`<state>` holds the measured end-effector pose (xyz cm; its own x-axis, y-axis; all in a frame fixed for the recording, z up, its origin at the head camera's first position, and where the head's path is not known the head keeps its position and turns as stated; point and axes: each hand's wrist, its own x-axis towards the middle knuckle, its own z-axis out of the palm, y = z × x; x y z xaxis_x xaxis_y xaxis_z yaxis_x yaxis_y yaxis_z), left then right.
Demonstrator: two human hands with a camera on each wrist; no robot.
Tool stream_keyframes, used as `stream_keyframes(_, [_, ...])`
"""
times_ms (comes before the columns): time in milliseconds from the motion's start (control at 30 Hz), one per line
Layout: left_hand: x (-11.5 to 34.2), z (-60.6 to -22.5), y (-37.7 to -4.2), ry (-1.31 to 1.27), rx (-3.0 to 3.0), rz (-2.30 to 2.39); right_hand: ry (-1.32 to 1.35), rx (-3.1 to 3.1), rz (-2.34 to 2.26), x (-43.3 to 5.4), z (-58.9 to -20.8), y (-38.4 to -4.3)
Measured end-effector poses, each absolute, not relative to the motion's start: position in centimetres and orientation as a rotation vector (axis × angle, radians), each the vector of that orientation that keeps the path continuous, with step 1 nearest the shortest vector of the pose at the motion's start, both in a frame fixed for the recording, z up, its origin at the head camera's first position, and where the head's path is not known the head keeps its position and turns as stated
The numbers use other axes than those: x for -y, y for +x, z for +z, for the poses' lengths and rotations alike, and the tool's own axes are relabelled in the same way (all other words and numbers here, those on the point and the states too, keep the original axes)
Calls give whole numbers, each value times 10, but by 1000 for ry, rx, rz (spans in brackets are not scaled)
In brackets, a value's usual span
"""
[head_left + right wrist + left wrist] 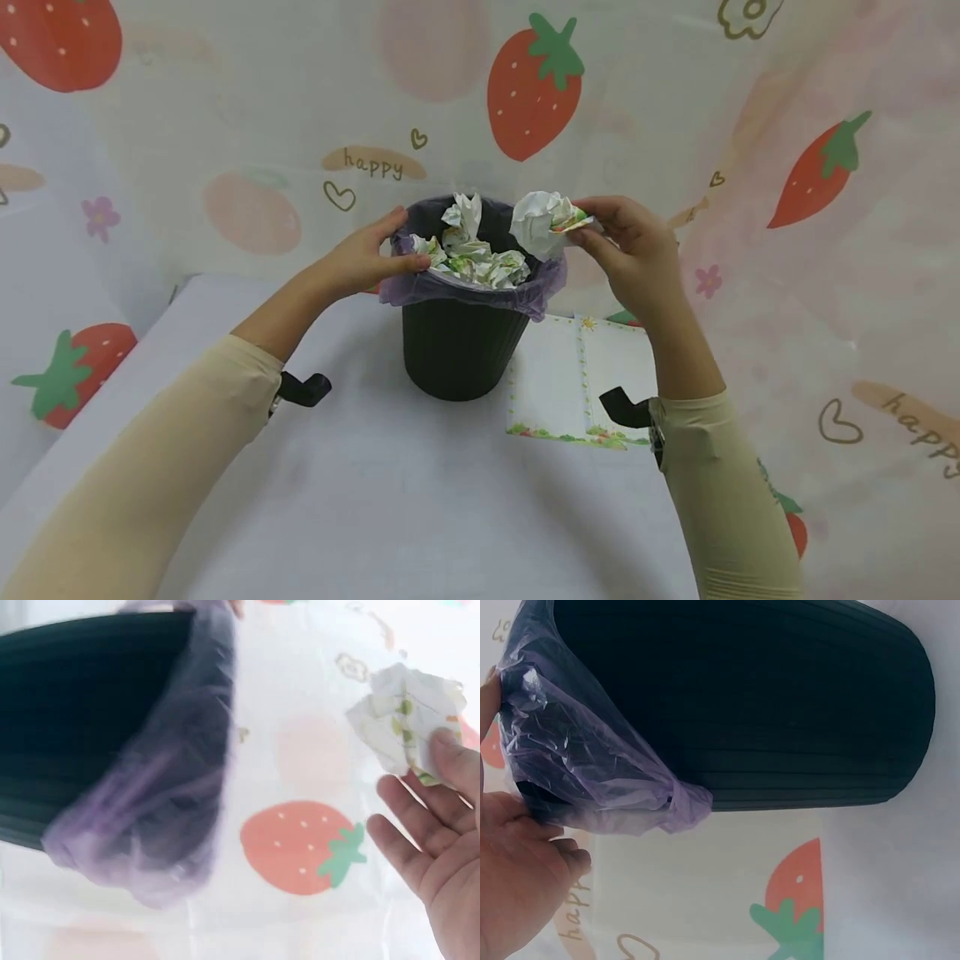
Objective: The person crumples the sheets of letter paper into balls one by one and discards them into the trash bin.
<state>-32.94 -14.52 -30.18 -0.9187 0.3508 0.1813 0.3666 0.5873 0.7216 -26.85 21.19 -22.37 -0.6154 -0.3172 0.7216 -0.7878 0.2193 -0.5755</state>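
A black trash bin [459,354] lined with a purple plastic bag [450,290] is in the middle of the head view. Several crumpled sheets of paper [480,258] fill its mouth. At the rim's left side, my left hand [360,257] grips the bin and liner between thumb and fingers. The left wrist view shows this hand [525,874] at the bagged edge. Over the rim's right side, my right hand [630,242] pinches a crumpled paper ball [542,223], white with printed colours. In the right wrist view that paper [405,720] is apart from the liner [165,795].
Flat white sheets with printed borders [581,379] lie on the white table [360,500], to the right of the bin. Behind hangs a cloth with strawberry prints [535,92]. A black wrist mount [303,389] juts from the left sleeve, another [626,408] from the right.
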Motion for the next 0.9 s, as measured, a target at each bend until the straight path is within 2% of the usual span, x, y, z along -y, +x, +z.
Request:
stream_keyframes(233, [144, -298, -326, -617, 2814, -1265, 945, 2200, 1322, -213, -189, -286])
stream_keyframes(500, [149, -300, -325, -601, 2796, -1301, 883, 2437, 917, -200, -163, -319])
stream_keyframes(900, [151, -308, -320, -585, 2817, -1344, 933, 2650, 802, -189, -154, -361])
